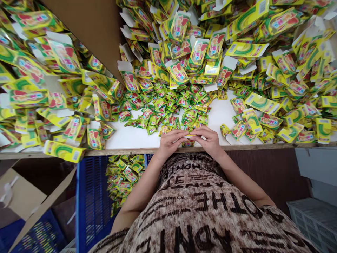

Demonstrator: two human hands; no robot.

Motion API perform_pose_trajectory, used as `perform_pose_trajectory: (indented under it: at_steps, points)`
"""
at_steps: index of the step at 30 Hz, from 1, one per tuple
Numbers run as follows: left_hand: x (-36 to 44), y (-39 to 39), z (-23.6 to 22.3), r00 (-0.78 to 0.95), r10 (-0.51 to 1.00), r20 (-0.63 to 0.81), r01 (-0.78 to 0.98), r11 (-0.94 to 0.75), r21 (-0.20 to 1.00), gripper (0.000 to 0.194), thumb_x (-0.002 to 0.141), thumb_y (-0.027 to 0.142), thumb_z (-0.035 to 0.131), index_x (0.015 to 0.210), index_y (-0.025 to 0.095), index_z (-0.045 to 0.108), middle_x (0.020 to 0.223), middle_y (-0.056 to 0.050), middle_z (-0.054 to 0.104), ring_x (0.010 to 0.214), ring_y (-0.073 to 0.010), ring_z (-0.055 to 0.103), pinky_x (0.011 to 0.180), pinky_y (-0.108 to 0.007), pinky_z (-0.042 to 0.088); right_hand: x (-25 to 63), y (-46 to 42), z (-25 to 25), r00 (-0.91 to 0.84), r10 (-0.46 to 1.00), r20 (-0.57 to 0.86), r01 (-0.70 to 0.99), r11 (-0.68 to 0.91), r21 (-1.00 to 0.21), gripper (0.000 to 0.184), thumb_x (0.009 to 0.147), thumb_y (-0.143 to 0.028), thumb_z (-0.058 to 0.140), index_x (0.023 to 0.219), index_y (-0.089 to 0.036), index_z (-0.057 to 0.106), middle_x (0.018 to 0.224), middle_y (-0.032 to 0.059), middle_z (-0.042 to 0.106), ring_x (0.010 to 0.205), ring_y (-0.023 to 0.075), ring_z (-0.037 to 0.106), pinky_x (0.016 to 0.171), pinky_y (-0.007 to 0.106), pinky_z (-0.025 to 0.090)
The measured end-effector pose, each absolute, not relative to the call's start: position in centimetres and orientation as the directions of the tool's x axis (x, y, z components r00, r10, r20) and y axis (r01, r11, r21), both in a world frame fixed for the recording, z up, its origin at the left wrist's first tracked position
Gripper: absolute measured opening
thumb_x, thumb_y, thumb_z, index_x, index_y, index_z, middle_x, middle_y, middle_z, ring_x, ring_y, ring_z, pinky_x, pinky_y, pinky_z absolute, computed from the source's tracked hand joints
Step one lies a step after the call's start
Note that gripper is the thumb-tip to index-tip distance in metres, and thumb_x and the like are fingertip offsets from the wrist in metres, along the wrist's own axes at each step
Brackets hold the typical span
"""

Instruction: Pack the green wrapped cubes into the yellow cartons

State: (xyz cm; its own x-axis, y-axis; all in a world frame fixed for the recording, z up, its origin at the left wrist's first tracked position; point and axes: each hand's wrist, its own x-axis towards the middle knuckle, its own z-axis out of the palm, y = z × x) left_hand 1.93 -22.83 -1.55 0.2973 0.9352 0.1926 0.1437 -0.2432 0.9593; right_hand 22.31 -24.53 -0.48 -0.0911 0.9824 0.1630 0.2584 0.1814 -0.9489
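Note:
At the table's front edge, my left hand [171, 141] and my right hand [208, 140] pinch a small yellow carton [190, 136] between them, one at each end. The carton is seen nearly edge-on, and the fingers cover most of it. Just beyond the hands lies a heap of small green sachets [168, 105] with red and yellow print. A few sachets lie right by my fingertips. Many printed yellow cartons with open white flaps, such as one carton [179, 73], are piled behind the sachets.
More cartons [252, 119] spread along the right of the white tabletop [131, 136] and on the left, past a brown cardboard panel [92, 28]. One carton [64, 151] overhangs the front edge. Below stand a blue crate [91, 196] with filled cartons [125, 175] and an open cardboard box [23, 189].

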Motion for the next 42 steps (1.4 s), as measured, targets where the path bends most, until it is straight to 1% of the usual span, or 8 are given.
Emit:
perform_pose_trajectory:
  at_steps: [18, 23, 28, 30, 33, 37, 39, 42]
  points:
    - [1.0, -26.9, -5.0, 0.437, 0.81, 0.392, 0.231, -0.522, 0.821, 0.028, 0.088, 0.019, 0.067, 0.113, 0.028, 0.074, 0.119, -0.012, 0.073, 0.106, -0.0197, 0.07, 0.088, -0.036, 0.057, 23.2, -29.6, -3.8, -0.213, 0.886, 0.413, 0.449, 0.464, -0.764, 0.03, 0.091, -0.02, 0.063, 0.113, -0.036, 0.075, 0.099, 0.0061, 0.066, 0.086, 0.0175, 0.063, 0.07, 0.033, 0.058]
    - [2.3, -26.7, -4.9, 0.445, 0.841, 0.308, 0.182, -0.422, 0.888, 0.031, 0.091, 0.022, 0.064, 0.119, 0.031, 0.072, 0.12, -0.012, 0.071, 0.109, -0.0198, 0.067, 0.093, -0.036, 0.055, 23.8, -27.9, -2.3, -0.142, 0.942, 0.304, 0.34, 0.335, -0.879, 0.019, 0.091, -0.025, 0.065, 0.104, -0.031, 0.077, 0.097, 0.0055, 0.066, 0.09, 0.0193, 0.065, 0.079, 0.037, 0.057]
    - [1.6, -26.1, -1.4, 0.139, 0.952, 0.273, 0.213, -0.298, 0.93, 0.028, 0.091, 0.026, 0.064, 0.117, 0.029, 0.073, 0.11, -0.008, 0.072, 0.104, -0.0196, 0.067, 0.094, -0.035, 0.053, 26.2, -23.1, -4.0, -0.033, 0.989, 0.145, 0.602, 0.136, -0.787, 0.019, 0.091, -0.029, 0.062, 0.101, -0.023, 0.077, 0.092, 0.008, 0.066, 0.089, 0.0241, 0.063, 0.083, 0.043, 0.054]
    - [-1.8, -26.4, 0.3, 0.06, 0.987, 0.148, 0.232, -0.158, 0.96, 0.028, 0.089, 0.03, 0.067, 0.116, 0.028, 0.074, 0.108, -0.008, 0.072, 0.1, -0.0204, 0.066, 0.09, -0.033, 0.053, 27.1, -21.6, -4.9, -0.101, 0.988, 0.12, 0.693, 0.157, -0.704, 0.024, 0.087, -0.028, 0.067, 0.108, -0.022, 0.076, 0.099, 0.01, 0.063, 0.097, 0.0269, 0.06, 0.089, 0.045, 0.052]
    - [-10.2, -28.5, 0.7, 0.347, 0.902, -0.256, 0.348, 0.129, 0.929, 0.029, 0.085, 0.039, 0.069, 0.111, 0.027, 0.076, 0.104, -0.007, 0.074, 0.091, -0.0214, 0.068, 0.079, -0.03, 0.054, 27.9, -20.6, -5.2, -0.188, 0.978, 0.093, 0.771, 0.205, -0.603, 0.038, 0.083, -0.027, 0.071, 0.121, -0.022, 0.07, 0.114, 0.0122, 0.06, 0.109, 0.0301, 0.054, 0.097, 0.048, 0.048]
    - [-20.2, -33.7, -3.0, 0.167, 0.615, -0.771, 0.705, 0.472, 0.529, 0.05, 0.07, 0.057, 0.071, 0.102, 0.019, 0.078, 0.098, -0.009, 0.077, 0.093, -0.0289, 0.07, 0.083, -0.035, 0.055, 28.4, -20.6, -4.4, -0.158, 0.987, 0.017, 0.795, 0.137, -0.591, 0.033, 0.078, -0.034, 0.076, 0.107, -0.02, 0.069, 0.106, 0.0108, 0.064, 0.103, 0.0305, 0.055, 0.092, 0.046, 0.048]
    - [-22.3, -35.7, -4.7, -0.111, 0.513, -0.852, 0.806, 0.547, 0.225, 0.063, 0.061, 0.062, 0.071, 0.103, 0.014, 0.077, 0.092, -0.011, 0.077, 0.094, -0.0333, 0.07, 0.083, -0.038, 0.054, 28.6, -20.8, -4.0, -0.056, 0.996, -0.065, 0.77, 0.002, -0.639, 0.028, 0.076, -0.041, 0.077, 0.092, -0.02, 0.067, 0.091, 0.0072, 0.065, 0.088, 0.027, 0.058, 0.082, 0.042, 0.048]
    - [-22.1, -36.5, -5.3, -0.106, 0.475, -0.874, 0.771, 0.594, 0.23, 0.074, 0.063, 0.068, 0.063, 0.112, 0.014, 0.073, 0.1, -0.011, 0.077, 0.101, -0.0328, 0.07, 0.085, -0.036, 0.054, 29.1, -21.4, -3.6, 0.018, 0.979, -0.202, 0.668, -0.162, -0.727, 0.032, 0.075, -0.05, 0.075, 0.083, -0.021, 0.061, 0.076, 0.0025, 0.063, 0.071, 0.0219, 0.056, 0.069, 0.036, 0.047]
